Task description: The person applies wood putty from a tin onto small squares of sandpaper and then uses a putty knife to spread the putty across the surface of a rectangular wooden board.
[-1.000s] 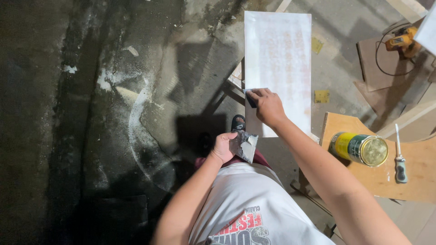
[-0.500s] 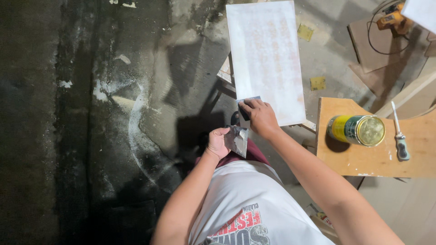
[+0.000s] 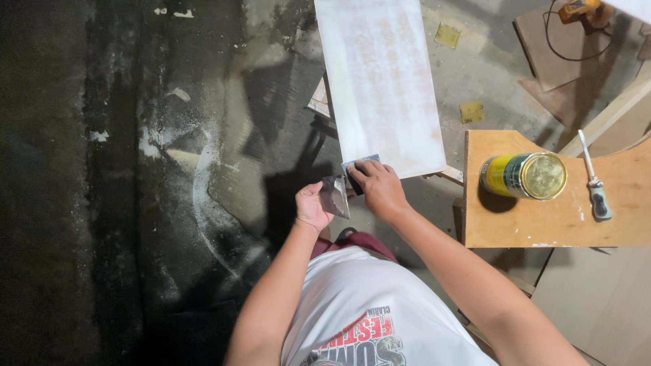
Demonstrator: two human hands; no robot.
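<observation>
Small grey scraper blade (image 3: 359,165) sits at the near left corner of a long white-coated board (image 3: 380,81), pinched under the fingers of the right hand (image 3: 376,186), closed on it. Board runs away from the person, pale pink patches showing thru the white coat down its middle. Left hand (image 3: 312,207) just beside the right, closed round a grey metal plate (image 3: 336,196) smeared w/ whitish filler; plate edge touches or nearly touches the scraper, can't tell which.

Right of the board: plywood tabletop (image 3: 515,227), curved cut-out on its far edge. On it a round tin (image 3: 523,176) lying on its side, yellow-and-green label band, gold lid end facing right. Near it a screwdriver (image 3: 593,183) w/ grey handle, well apart from the hands.

Floor (image 3: 135,169): dark concrete, white dust arcs. Two small yellow squares of sandpaper (image 3: 472,112) on the floor beyond the tabletop. Orange power tool (image 3: 576,8) w/ black cord at top right.
</observation>
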